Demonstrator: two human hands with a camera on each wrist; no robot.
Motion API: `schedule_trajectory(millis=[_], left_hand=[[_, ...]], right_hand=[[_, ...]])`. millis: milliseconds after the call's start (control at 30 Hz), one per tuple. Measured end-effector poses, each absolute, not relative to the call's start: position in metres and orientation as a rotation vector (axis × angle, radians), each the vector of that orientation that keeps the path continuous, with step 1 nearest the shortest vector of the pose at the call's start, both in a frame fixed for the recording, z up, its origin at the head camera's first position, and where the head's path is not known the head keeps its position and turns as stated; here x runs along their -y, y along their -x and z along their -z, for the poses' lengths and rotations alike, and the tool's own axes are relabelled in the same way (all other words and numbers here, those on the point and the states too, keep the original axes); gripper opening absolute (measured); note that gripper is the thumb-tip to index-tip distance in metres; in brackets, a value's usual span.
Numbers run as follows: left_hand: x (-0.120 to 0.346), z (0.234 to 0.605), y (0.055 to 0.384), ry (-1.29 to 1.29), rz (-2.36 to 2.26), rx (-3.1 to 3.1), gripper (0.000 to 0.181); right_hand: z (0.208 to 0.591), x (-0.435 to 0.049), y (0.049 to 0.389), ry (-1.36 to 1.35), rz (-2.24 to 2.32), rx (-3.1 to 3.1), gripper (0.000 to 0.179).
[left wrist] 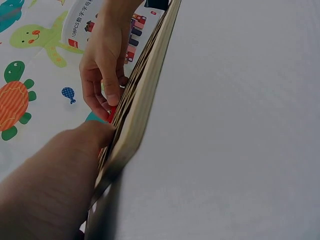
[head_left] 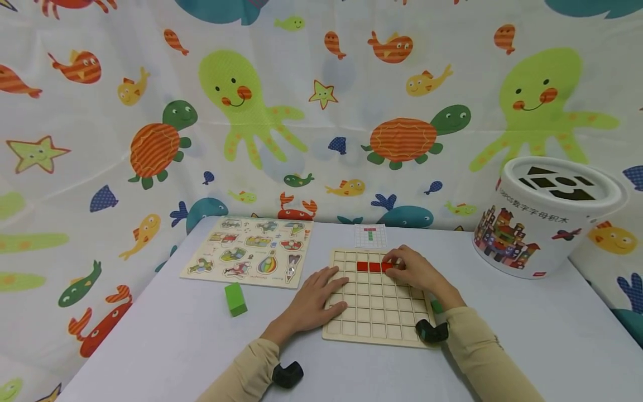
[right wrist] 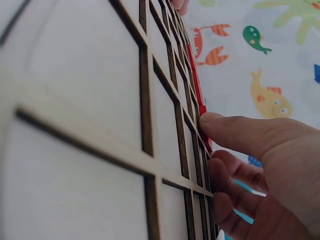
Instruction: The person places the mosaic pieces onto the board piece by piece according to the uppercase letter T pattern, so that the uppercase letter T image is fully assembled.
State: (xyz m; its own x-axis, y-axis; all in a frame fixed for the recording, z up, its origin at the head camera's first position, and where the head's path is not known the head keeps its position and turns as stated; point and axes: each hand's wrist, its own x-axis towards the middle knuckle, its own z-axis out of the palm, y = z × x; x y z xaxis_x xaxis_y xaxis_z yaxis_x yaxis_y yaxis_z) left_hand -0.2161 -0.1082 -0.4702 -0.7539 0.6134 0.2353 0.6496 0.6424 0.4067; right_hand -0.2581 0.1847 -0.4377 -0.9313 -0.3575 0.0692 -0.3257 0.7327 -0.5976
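Note:
A wooden grid board (head_left: 378, 319) lies on the table, with red blocks (head_left: 374, 267) side by side in a row near its far edge. My right hand (head_left: 414, 271) pinches the rightmost red block (right wrist: 202, 111) between thumb and fingers, and that block sits at the grid cells. Across the left side of the board, my left hand (head_left: 317, 298) rests with its fingers spread. Its thumb side shows at the board's edge in the left wrist view. Just beyond the board lies a small pattern card (head_left: 370, 235) printed with red and green squares.
One green block (head_left: 235, 299) stands left of the board; another green block (head_left: 436, 306) is partly hidden by the right wrist. A wooden picture puzzle (head_left: 251, 251) lies at the back left. A large white bucket (head_left: 542, 223) stands at the back right, before a sea-animal cloth.

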Motion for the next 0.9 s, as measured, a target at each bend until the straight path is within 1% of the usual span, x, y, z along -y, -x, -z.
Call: schedule_trajectory(millis=[233,600,900], left_hand=[[0.1073,0.4704,0.2157,1.079,0.741,2.785,0.054],[0.1064,0.4689,0.2147,1.066,0.745,2.784,0.054],[0.1078,0.469,0.2145,1.059,0.739,2.789,0.054]], right_hand=[[0.4375,-0.1861,0.2556,0.536,1.012,-2.867,0.023],[0.4379,-0.1863,0.2544,0.623,1.03,-2.912,0.017],[0.4346,-0.19,0.2519,0.553,1.089,-2.888,0.017]])
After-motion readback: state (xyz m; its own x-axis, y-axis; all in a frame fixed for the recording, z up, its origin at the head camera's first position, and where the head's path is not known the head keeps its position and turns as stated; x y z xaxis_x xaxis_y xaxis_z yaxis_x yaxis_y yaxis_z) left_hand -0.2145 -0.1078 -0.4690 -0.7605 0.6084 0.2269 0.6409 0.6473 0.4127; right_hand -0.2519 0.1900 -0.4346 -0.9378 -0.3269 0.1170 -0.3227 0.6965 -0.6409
